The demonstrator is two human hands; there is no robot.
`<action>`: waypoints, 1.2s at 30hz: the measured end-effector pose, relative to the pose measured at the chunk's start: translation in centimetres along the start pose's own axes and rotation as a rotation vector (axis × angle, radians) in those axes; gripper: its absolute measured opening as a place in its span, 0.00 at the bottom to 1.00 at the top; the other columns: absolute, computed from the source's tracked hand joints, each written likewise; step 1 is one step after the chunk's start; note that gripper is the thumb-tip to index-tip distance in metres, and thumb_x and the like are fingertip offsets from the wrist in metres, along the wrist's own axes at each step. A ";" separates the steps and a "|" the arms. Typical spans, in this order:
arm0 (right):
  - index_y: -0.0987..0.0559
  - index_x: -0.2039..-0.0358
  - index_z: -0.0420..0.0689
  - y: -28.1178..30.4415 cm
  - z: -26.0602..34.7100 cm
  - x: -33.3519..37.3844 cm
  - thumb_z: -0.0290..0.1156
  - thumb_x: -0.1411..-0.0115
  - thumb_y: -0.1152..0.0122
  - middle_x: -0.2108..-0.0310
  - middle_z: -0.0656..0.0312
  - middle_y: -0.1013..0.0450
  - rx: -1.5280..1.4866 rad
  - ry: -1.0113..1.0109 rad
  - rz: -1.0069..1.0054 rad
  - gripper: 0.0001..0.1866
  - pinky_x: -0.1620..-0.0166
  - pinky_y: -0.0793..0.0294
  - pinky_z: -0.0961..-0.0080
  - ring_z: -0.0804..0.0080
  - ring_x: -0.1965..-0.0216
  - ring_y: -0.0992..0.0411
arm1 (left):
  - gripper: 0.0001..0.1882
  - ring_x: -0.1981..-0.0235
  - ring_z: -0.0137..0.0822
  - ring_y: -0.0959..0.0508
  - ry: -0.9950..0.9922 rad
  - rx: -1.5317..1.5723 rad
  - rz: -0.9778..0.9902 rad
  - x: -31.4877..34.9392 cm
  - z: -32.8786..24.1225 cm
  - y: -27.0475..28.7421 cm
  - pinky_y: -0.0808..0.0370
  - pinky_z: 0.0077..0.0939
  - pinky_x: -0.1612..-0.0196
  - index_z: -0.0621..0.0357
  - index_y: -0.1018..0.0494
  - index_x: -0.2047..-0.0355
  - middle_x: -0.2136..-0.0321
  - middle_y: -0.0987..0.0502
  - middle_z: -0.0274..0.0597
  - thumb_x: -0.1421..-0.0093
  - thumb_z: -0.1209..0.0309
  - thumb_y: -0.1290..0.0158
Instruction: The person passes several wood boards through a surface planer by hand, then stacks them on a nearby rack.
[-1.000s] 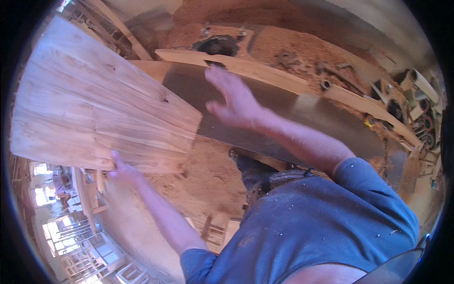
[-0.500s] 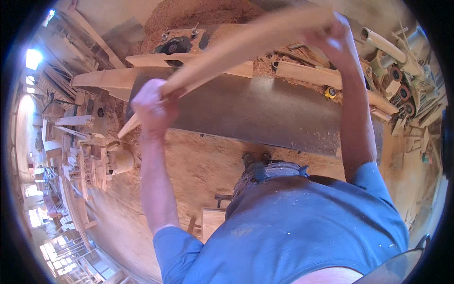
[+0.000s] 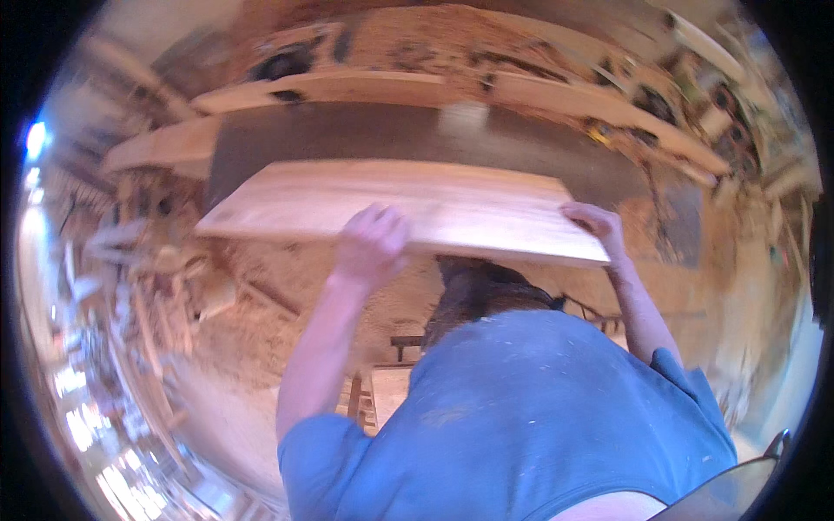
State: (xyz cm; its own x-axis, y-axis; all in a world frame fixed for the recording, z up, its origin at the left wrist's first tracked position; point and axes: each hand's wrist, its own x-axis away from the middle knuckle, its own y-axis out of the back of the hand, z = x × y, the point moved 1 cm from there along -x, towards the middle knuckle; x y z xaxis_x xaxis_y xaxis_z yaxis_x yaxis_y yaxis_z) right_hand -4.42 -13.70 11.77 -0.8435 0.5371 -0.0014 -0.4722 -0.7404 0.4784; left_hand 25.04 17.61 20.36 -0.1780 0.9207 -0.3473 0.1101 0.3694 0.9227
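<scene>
A wide, pale wooden board [image 3: 469,204] with slanted ends lies broad face up in front of my body, over the near side of a dark metal machine table [image 3: 287,130]. My left hand [image 3: 373,243] grips its near edge left of the middle, fingers curled over the top face. At the board's right end, my right hand [image 3: 601,230] holds the corner, fingers bent onto the top. Both thumbs are hidden. Whether the board rests on the metal or is held just above it, I cannot tell.
Beyond the metal surface runs a long wooden fence board [image 3: 347,87], with shavings behind it. A yellow tape measure [image 3: 599,132] sits near its right part. Another wooden piece [image 3: 165,148] juts out at the left. Stacked lumber and scraps line both sides, blurred.
The board has come down from a raised, tilted position and toward my body, now level with its broad face up. Both hands have lowered with it, and my left hand has shifted inward along it.
</scene>
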 end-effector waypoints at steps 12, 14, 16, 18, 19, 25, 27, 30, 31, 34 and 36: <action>0.14 0.60 0.42 0.0 5.2 4.5 0.20 0.50 0.24 0.63 0.59 0.16 0.082 -0.279 -0.064 0.15 0.54 0.20 0.72 0.71 0.59 0.19 | 0.13 0.77 0.44 0.27 -0.079 0.108 0.180 -6.2 1.1 4.4 0.30 0.39 0.75 0.54 0.35 0.79 0.80 0.32 0.40 0.60 0.80 0.40; 0.15 0.61 0.41 0.0 5.7 3.1 0.19 0.53 0.22 0.66 0.62 0.18 0.026 -0.372 -0.109 0.16 0.56 0.22 0.71 0.72 0.63 0.21 | 0.14 0.73 0.46 0.23 -0.003 0.120 0.270 -7.7 2.0 4.8 0.28 0.42 0.71 0.56 0.33 0.78 0.78 0.27 0.42 0.58 0.79 0.36; 0.17 0.59 0.39 0.2 4.8 2.7 0.20 0.54 0.21 0.63 0.60 0.18 0.034 -0.397 -0.171 0.19 0.54 0.21 0.72 0.73 0.60 0.21 | 0.14 0.71 0.49 0.21 0.007 0.149 0.363 -9.9 2.9 3.3 0.27 0.44 0.69 0.59 0.32 0.79 0.77 0.25 0.44 0.58 0.77 0.34; 0.18 0.57 0.36 0.9 3.7 1.3 0.20 0.53 0.22 0.60 0.57 0.17 0.043 -0.456 -0.121 0.21 0.51 0.21 0.71 0.75 0.57 0.22 | 0.16 0.70 0.52 0.21 0.019 0.153 0.441 -11.8 4.2 2.2 0.27 0.46 0.67 0.61 0.32 0.80 0.78 0.24 0.47 0.59 0.75 0.32; 0.19 0.55 0.35 1.0 4.6 0.0 0.21 0.51 0.24 0.59 0.57 0.17 0.096 -0.459 -0.118 0.21 0.51 0.22 0.71 0.74 0.56 0.22 | 0.16 0.69 0.52 0.20 0.063 0.124 0.528 -13.2 4.9 2.1 0.26 0.46 0.66 0.62 0.30 0.80 0.77 0.23 0.48 0.60 0.74 0.31; 0.21 0.52 0.34 1.4 0.1 -4.8 0.33 0.51 0.26 0.62 0.50 0.19 0.207 -0.302 -0.050 0.26 0.50 0.22 0.64 0.58 0.58 0.20 | 0.18 0.65 0.49 0.17 0.333 0.142 0.944 -19.8 8.8 -3.0 0.23 0.42 0.59 0.64 0.20 0.73 0.70 0.17 0.55 0.64 0.70 0.27; 0.24 0.49 0.35 -0.6 -1.7 -6.0 0.35 0.51 0.27 0.65 0.49 0.19 0.399 -0.311 -0.036 0.31 0.50 0.22 0.59 0.50 0.59 0.20 | 0.20 0.65 0.46 0.16 0.399 0.078 0.867 -18.1 10.8 -6.1 0.21 0.41 0.57 0.64 0.18 0.69 0.69 0.16 0.54 0.65 0.70 0.28; 0.30 0.39 0.37 -2.3 -2.3 -5.2 0.35 0.48 0.32 0.46 0.45 0.26 0.765 -0.078 -0.130 0.36 0.35 0.35 0.56 0.50 0.39 0.31 | 0.38 0.43 0.49 0.25 0.420 -0.022 0.194 -10.8 11.3 -11.8 0.30 0.42 0.38 0.64 0.27 0.44 0.47 0.22 0.54 0.55 0.65 0.28; 0.30 0.38 0.38 -3.0 -3.7 -4.6 0.35 0.47 0.33 0.41 0.45 0.29 0.939 0.141 -0.224 0.36 0.31 0.39 0.56 0.51 0.35 0.34 | 0.42 0.37 0.51 0.29 0.377 -0.075 0.008 -8.8 9.7 -12.9 0.34 0.43 0.34 0.64 0.30 0.38 0.41 0.25 0.54 0.53 0.64 0.28; 0.27 0.40 0.40 -4.7 -7.9 -3.9 0.38 0.40 0.39 0.31 0.49 0.38 0.769 0.375 0.175 0.29 0.26 0.51 0.53 0.55 0.28 0.44 | 0.50 0.29 0.57 0.43 1.105 -0.046 -0.244 -0.2 1.9 -16.4 0.47 0.48 0.27 0.66 0.46 0.29 0.30 0.42 0.59 0.45 0.63 0.31; 0.27 0.39 0.40 -5.3 -8.4 -3.4 0.42 0.40 0.39 0.30 0.51 0.38 0.663 0.424 0.179 0.31 0.25 0.52 0.54 0.54 0.27 0.45 | 0.52 0.31 0.57 0.41 1.617 -0.109 -0.469 6.9 -1.9 -18.4 0.45 0.50 0.28 0.68 0.50 0.28 0.29 0.45 0.62 0.44 0.63 0.32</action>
State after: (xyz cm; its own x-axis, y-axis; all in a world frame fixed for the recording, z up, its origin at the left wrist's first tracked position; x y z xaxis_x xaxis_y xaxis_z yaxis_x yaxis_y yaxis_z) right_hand -1.23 -14.99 1.90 -0.9801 0.1357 -0.1446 -0.1828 -0.3357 0.9241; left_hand 19.89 16.96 1.35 -0.9293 -0.3477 -0.1243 -0.2905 0.4807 0.8274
